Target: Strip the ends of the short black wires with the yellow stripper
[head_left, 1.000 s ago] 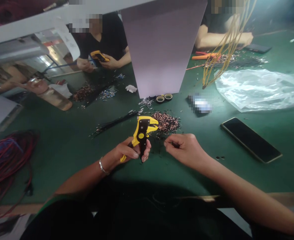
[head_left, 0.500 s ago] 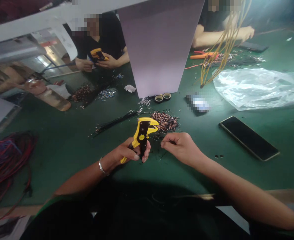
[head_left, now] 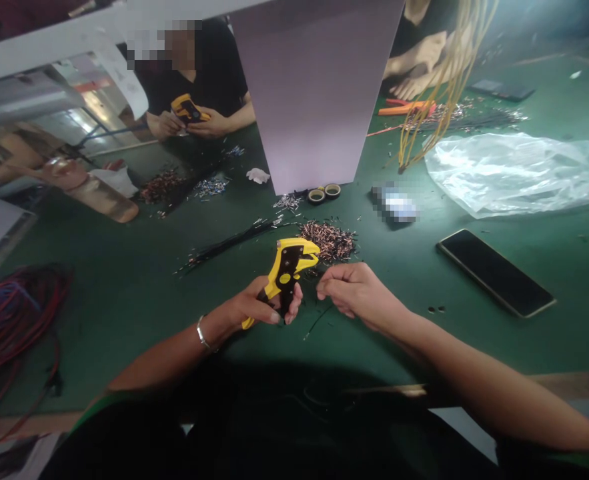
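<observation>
My left hand (head_left: 259,303) is wrapped round the handles of a yellow and black wire stripper (head_left: 285,270), its jaws pointing right. My right hand (head_left: 357,290) is pinched shut just right of the jaws, on a thin black wire (head_left: 317,323) whose tail hangs down to the left below the fingers. The wire's other end is hidden by the fingers. Right behind the jaws lies a pile of short copper and black wire scraps (head_left: 328,240). A bundle of black wires (head_left: 229,245) with bare tips stretches out to the left.
Two tape rolls (head_left: 324,193) and small silvery pieces (head_left: 288,202) lie by an upright white panel (head_left: 319,100). At right are a phone (head_left: 495,272) and a plastic bag (head_left: 514,175); red cables (head_left: 19,320) lie left. Across the table, a person holds another stripper (head_left: 189,110).
My right hand has shifted slightly left, and the wire tail now swings out further to the left. The stripper's jaws look closer together. Across the table, a co-worker's hands at right have moved.
</observation>
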Available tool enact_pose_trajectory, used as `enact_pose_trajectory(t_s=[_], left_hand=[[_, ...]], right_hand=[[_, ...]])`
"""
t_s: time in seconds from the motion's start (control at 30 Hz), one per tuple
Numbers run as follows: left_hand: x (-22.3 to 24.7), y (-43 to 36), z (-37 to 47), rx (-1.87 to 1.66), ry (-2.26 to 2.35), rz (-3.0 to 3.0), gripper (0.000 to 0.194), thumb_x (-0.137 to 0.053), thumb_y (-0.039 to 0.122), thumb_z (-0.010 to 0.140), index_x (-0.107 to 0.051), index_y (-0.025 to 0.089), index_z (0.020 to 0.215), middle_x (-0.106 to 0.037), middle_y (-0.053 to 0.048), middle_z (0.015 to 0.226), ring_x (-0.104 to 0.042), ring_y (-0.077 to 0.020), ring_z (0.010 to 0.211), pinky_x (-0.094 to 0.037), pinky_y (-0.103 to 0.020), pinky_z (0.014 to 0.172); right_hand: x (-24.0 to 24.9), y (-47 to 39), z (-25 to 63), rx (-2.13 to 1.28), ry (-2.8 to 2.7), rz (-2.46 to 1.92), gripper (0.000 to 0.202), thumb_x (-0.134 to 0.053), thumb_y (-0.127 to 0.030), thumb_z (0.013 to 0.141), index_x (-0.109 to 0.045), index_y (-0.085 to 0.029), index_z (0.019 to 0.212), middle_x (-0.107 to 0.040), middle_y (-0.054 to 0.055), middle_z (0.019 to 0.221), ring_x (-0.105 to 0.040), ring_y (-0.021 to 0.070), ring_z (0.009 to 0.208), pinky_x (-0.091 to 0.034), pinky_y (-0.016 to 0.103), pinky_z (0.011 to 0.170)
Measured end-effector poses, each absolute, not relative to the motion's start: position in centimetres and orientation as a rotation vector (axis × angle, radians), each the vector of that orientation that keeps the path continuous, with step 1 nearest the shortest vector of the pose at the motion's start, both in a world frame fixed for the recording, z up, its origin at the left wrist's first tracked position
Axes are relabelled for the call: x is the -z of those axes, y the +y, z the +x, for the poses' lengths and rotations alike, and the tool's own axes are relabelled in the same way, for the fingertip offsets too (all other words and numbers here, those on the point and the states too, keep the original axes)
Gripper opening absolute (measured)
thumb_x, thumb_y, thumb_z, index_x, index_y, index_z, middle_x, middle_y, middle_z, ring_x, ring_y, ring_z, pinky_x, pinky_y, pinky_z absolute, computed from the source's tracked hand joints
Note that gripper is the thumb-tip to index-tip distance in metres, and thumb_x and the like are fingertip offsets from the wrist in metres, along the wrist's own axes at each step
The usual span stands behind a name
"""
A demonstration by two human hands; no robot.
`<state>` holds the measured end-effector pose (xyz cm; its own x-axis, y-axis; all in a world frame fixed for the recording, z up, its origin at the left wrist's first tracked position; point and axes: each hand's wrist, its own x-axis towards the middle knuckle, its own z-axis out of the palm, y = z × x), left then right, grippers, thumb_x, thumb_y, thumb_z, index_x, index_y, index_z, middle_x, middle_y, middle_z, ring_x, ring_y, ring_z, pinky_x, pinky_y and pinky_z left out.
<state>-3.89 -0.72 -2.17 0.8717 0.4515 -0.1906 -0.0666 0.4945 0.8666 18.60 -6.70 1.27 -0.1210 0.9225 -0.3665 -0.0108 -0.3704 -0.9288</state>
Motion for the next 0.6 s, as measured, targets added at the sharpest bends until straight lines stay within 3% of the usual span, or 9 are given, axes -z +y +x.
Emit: enact_pose_trajectory(t_s=[0.6], left_hand=[[1.0, -1.4, -3.6, -0.359, 0.556, 1.260, 0.023, -0.072, 0.016, 0.071, -0.064, 0.012, 0.092, -0.062, -0.004, 0.078, -0.058, -0.0143, 0.066, -0.048, -0.030, 0.065]], right_hand=[[-0.9, -7.1, 18.0, -1.703, -0.952, -1.290, 0.011, -0.057, -0.025, 0.065, -0.063, -0.019, 0.058, -0.043, -0.008, 0.040, -0.032, 0.0051, 0.032, -0.024, 0.020, 0.032]])
